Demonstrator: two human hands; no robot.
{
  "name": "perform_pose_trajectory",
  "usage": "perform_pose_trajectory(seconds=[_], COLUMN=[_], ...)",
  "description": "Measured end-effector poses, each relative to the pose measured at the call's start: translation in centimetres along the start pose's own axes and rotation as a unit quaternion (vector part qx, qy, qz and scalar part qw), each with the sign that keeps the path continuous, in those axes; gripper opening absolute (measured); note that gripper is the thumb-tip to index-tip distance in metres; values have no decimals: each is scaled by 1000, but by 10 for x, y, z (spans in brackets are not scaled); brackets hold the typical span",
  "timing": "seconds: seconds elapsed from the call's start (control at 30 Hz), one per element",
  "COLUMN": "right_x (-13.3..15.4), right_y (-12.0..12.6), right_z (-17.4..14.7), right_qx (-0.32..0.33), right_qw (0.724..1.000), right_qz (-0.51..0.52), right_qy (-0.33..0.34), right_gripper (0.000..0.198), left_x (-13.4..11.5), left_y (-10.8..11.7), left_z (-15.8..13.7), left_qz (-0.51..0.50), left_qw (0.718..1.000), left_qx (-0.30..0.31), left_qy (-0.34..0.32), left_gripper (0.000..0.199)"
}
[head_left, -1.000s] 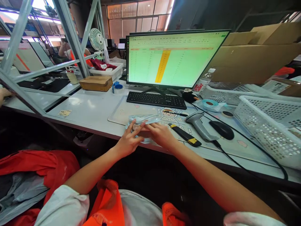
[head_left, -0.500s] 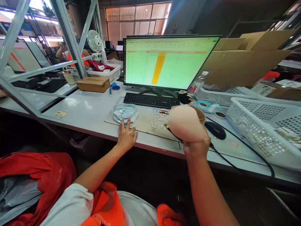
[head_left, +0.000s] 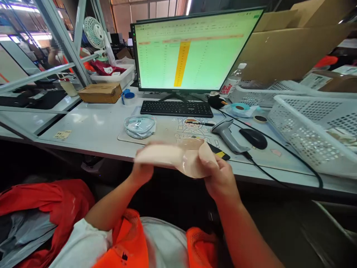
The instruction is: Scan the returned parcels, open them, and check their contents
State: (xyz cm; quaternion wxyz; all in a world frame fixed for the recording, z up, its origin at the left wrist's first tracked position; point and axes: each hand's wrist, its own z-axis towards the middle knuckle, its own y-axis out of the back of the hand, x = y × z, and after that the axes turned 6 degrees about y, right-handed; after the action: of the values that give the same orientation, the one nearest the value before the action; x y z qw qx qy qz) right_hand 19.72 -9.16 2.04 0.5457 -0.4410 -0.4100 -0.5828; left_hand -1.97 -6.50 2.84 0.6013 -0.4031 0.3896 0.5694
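Note:
A beige stick-on bra [head_left: 167, 155] is stretched between my hands just above the table's front edge. Its left part is matte and smeared by motion; toward the right a glossy curved inner side shows. My left hand [head_left: 142, 172] is closed around the left end, its fingers partly hidden behind the piece. At the right end my right hand [head_left: 221, 176] grips the rim, thumb on the near face. Beyond my left hand lies a coiled pale cable in a clear bag [head_left: 140, 126]. A grey barcode scanner [head_left: 230, 136] rests on the desk mat past my right hand.
A monitor [head_left: 192, 52] stands behind a black keyboard [head_left: 176, 108]. To the right are a black mouse [head_left: 253, 138], a cable, blue tape [head_left: 240, 108] and a white perforated basket [head_left: 309, 137]. A cardboard box [head_left: 100, 92] sits at the back left.
My left hand has left the bagged cable and taken the bra's left end. My right hand has moved left and lower, and the bra is now spread out. The scanner has come into view.

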Motion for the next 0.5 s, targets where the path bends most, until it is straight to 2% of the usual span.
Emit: perform_pose_trajectory(seconds=[0.07,0.1,0.2,0.33,0.5], right_x=[0,-2,-7,-9,-8], right_y=[7,8,4,0,10], right_z=[-7,-11,-24,-36,-40], right_qx=[11,25,38,31,6], right_qw=[996,992,987,992,998], right_qz=[70,100,138,97,49], right_qy=[-51,-70,-79,-79,-46], right_gripper=[45,43,46,63,73], left_x=[-7,-9,-15,-22,-29], left_y=[3,4,1,-1,2], left_z=[3,4,5,3,-1], left_qz=[-106,-145,-239,-260,-232], left_qw=[984,971,935,930,944], left_qx=[-106,-134,-155,-182,-202], left_qy=[99,134,212,187,123], left_gripper=[47,48,52,53,59])
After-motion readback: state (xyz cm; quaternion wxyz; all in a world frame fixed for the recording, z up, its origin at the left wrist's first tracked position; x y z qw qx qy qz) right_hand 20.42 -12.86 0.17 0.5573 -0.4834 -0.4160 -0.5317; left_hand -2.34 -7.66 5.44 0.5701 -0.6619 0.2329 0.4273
